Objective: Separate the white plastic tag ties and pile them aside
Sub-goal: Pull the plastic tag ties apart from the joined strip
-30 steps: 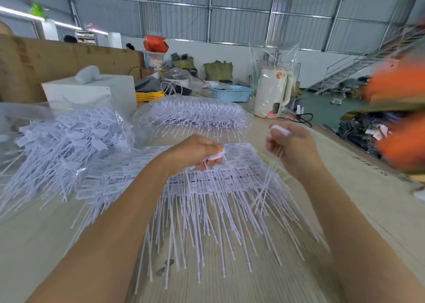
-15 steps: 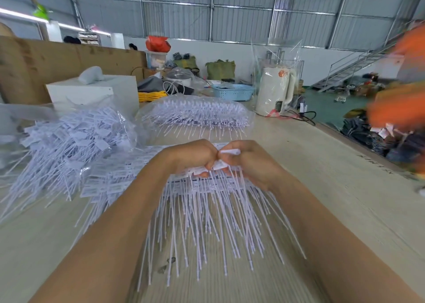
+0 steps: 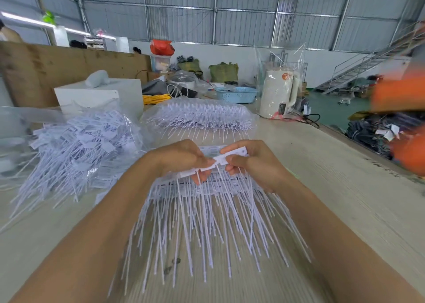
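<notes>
A: Above the worktop, what did the hands hold?
B: Left hand and right hand both pinched one strip of ties, fingers curled round it; loose ties lay beneath; the pile sat left.

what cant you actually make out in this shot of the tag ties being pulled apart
Head view only:
- Left hand fingertips: curled under, hidden behind the tag strip.
- Printing on the tag strip: too small to read.
- Orange shape at the right edge: motion-blurred and cut off.
- Bagged tie bundle: count and print blurred by the plastic wrap.
</notes>
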{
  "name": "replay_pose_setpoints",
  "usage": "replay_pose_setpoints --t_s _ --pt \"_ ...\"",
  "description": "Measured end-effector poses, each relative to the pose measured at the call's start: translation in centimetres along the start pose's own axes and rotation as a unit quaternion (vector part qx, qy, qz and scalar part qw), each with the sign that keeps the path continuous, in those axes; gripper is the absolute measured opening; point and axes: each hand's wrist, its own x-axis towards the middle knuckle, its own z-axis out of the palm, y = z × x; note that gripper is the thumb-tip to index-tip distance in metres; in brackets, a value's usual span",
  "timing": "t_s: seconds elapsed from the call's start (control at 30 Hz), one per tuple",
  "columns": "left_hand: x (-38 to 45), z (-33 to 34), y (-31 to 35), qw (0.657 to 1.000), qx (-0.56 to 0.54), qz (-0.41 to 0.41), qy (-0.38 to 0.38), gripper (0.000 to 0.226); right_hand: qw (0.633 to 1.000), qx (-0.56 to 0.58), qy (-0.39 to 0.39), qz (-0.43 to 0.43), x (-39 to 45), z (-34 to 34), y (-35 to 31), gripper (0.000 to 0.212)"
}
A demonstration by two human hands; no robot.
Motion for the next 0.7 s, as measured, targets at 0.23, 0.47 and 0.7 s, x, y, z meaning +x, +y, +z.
replay_pose_setpoints --t_s 0.23,0.47,0.7 --pt "0.5 1.5 0.1 0.994 -0.054 0.042 0.091 0.026 0.998 -0.063 -0.001 -0.011 -0.2 -0.3 0.3 0.007" --pt "1.1 2.4 0.5 0.979 -0.117 0.054 0.156 0.022 0.993 -0.085 0.073 -0.044 -0.1 0.1 0.5 0.019" --pt "1.1 2.0 1.3 0.962 -0.237 0.052 0.121 0.030 0.943 -0.206 0.151 -0.213 -0.3 0.2 0.3 0.016"
